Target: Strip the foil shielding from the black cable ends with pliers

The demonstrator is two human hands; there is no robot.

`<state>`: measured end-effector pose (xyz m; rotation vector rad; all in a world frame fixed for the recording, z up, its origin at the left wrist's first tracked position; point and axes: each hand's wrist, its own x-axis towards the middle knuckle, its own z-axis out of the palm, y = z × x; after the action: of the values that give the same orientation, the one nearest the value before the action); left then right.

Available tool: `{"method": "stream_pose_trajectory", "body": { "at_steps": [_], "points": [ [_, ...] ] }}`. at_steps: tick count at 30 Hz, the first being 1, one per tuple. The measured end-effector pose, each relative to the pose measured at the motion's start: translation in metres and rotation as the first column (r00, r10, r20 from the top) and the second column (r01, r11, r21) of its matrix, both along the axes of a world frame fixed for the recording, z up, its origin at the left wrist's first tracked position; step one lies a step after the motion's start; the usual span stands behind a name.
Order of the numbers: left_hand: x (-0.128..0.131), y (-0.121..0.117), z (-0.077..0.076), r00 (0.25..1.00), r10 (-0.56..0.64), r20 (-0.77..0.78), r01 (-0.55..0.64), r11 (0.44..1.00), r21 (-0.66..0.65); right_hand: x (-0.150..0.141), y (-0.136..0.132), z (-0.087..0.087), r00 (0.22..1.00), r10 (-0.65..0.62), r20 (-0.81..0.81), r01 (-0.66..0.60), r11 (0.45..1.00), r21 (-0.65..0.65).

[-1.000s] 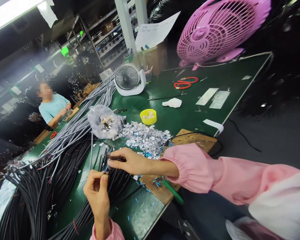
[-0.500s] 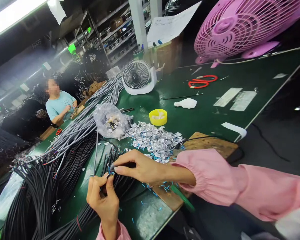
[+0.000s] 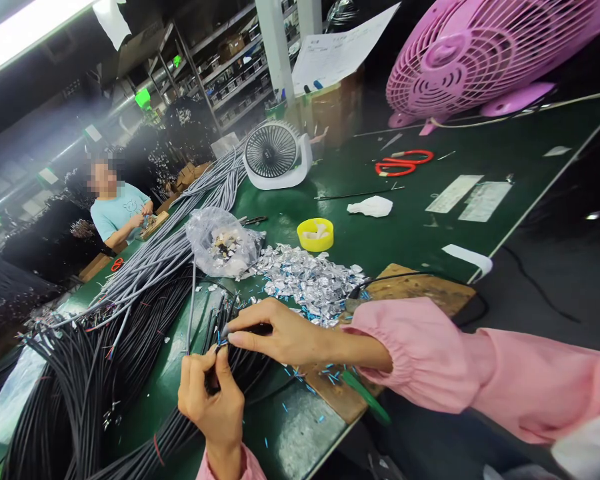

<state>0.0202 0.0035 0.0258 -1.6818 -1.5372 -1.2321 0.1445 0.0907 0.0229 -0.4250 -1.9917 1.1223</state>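
My left hand [image 3: 214,395] is closed in a pinch on the end of a black cable, thumb and forefinger pressed together. Small blue wires [image 3: 221,339] stick out at that end. From the right, my right hand [image 3: 275,331] reaches over with its fingertips closed on the same blue wires; the exact grip is too small to make out. Behind the hands lies a pile of silver foil scraps [image 3: 313,280]. Loose black cables [image 3: 145,353] run in bundles to the left and beneath my hands. Short blue wire bits are scattered near a wooden board [image 3: 415,290].
A plastic bag of scraps [image 3: 225,243], a yellow tape ring [image 3: 315,235], a small white fan [image 3: 275,157] and red-handled scissors [image 3: 404,163] sit on the green table. A large pink fan [image 3: 460,67] stands at the back right. A co-worker [image 3: 123,210] works at the far left.
My left hand has shifted slightly to the right and turned a little. My right hand stays almost in place, its fingertips still at the blue wires.
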Motion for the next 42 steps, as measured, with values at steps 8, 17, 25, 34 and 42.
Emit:
{"method": "stream_pose_trajectory", "body": {
  "at_steps": [8,17,25,34,42],
  "points": [
    [0.000,-0.001,-0.006,0.881,-0.025,0.473,0.175,0.945,-0.275,0.001,-0.005,-0.002,0.980,-0.197,0.019,0.191,0.966,0.176],
    [-0.017,-0.004,-0.006,0.518,0.014,0.855,0.572,0.738,-0.358,-0.002,-0.004,-0.005,0.995,-0.093,-0.030,0.097,0.983,0.155],
    [-0.015,0.001,-0.008,0.586,-0.012,0.810,0.549,0.741,-0.386,-0.004,-0.002,-0.001,0.999,-0.041,0.017,0.042,0.996,-0.076],
    [-0.013,0.002,-0.011,0.753,-0.111,0.649,0.473,0.777,-0.415,-0.001,0.001,0.000,0.999,0.002,0.039,-0.007,0.992,0.127],
    [-0.023,0.001,-0.010,0.731,-0.156,0.664,0.527,0.748,-0.404,-0.009,-0.007,0.000,0.906,0.366,-0.215,-0.411,0.630,-0.659]
  ]
}}
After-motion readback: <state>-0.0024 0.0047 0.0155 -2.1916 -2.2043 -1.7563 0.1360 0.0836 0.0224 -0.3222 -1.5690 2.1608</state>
